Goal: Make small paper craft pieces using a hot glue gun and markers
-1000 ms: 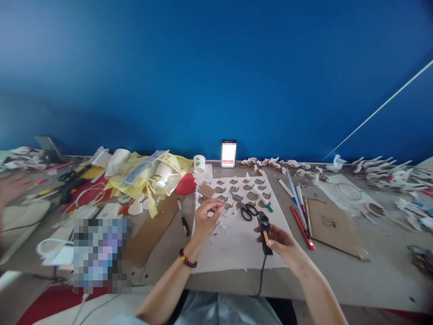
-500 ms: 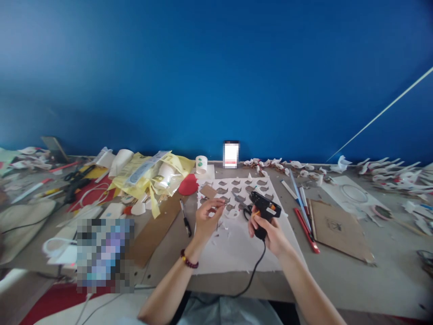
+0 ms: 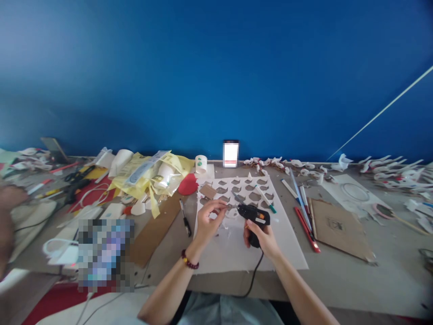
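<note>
Hot-glue gun (image 3: pixel 253 215): moved down and to the left since the frame 0.5 s earlier; its nozzle now points at the fingertips of the left hand (image 3: pixel 207 221), just beside them.
Blue wall (image 3: pixel 216 81): fills the background beyond the work surface.
Gray table (image 3: pixel 399 275): extends across the view, bearing craft materials on both sides.
White sheet (image 3: pixel 243 257): lies flat beneath the 2 hands, its far half marked with rows of curved gray shapes.
Cardboard piece (image 3: pixel 340 232): rests to the right of the sheet, a printed mark on its face.
Right hand (image 3: pixel 262 237): fingers wrapped around the handle of the glue gun, held above the sheet.
Left hand: thumb and index finger pinched on a thin piece (image 3: pixel 231 205), too small to identify; nozzle contact cannot be told.
Scissors (image 3: pixel 238 197): on the sheet, blades visible, handles hidden behind the gun.
Green-capped marker (image 3: pixel 265 198): slants across the sheet's gray shapes.
</note>
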`<state>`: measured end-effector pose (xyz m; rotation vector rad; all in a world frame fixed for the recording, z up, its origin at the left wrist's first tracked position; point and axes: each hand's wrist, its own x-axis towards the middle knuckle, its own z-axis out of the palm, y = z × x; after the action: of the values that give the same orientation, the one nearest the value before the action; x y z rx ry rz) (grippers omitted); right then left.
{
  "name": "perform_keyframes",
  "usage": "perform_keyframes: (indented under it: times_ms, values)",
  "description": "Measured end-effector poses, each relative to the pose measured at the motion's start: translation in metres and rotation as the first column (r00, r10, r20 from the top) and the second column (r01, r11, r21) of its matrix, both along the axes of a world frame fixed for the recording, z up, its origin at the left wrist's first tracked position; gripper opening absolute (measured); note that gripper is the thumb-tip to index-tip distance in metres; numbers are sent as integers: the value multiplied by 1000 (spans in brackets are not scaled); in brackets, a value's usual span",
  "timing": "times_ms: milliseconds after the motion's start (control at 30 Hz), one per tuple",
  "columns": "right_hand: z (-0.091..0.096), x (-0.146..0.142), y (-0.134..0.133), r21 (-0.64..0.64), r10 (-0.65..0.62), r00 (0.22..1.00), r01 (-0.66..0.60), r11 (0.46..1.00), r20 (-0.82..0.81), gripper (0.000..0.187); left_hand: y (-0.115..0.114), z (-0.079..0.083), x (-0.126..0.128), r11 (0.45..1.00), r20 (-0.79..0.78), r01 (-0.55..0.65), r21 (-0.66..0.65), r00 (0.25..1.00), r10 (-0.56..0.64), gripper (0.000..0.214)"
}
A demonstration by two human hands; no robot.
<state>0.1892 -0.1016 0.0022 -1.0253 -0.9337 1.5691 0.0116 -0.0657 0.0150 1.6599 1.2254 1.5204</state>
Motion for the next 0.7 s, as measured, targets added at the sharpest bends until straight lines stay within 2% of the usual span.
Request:
perform_keyframes:
  times_ms: [200, 700]
  values:
    - [0, 2, -1, 5, 29, 998, -29, 1000, 48, 40, 0, 3, 1, 999, -3, 1, 33, 1000, -1, 8]
    - [-11, 5, -3, 41, 70, 987, -77, 996, 147, 42, 1, -2, 1, 999, -30, 24, 47, 999, -23, 8]
